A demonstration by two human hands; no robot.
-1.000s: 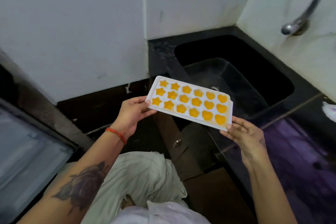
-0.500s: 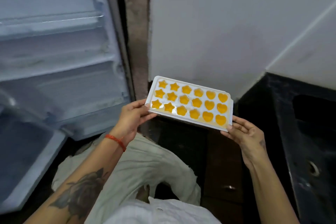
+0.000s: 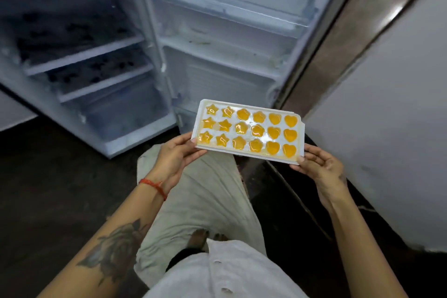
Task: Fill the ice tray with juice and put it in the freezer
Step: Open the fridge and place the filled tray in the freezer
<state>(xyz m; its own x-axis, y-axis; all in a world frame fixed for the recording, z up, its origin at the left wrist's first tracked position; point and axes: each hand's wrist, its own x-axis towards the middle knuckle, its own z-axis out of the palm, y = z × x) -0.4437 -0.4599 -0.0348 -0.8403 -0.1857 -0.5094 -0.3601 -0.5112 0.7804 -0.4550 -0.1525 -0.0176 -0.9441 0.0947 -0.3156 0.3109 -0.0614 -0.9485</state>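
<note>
Left hand (image 3: 174, 158) pinches the left end of the white ice tray (image 3: 246, 107), right hand (image 3: 321, 168) grips its right end. Tray held level, star, flower and heart cells full of orange juice (image 3: 273, 132). Open fridge (image 3: 101, 75) beyond, far left, door shelves (image 3: 225, 55) behind tray

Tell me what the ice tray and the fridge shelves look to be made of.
Ice tray: looks like white moulded plastic, smooth and slightly glossy; thin rim, crisp star, flower and heart cells filled with orange juice. Fridge shelves: probably white-edged plastic or glass panels; the blur leaves it open. Door racks: seemingly translucent white plastic, with a pale see-through look.
</note>
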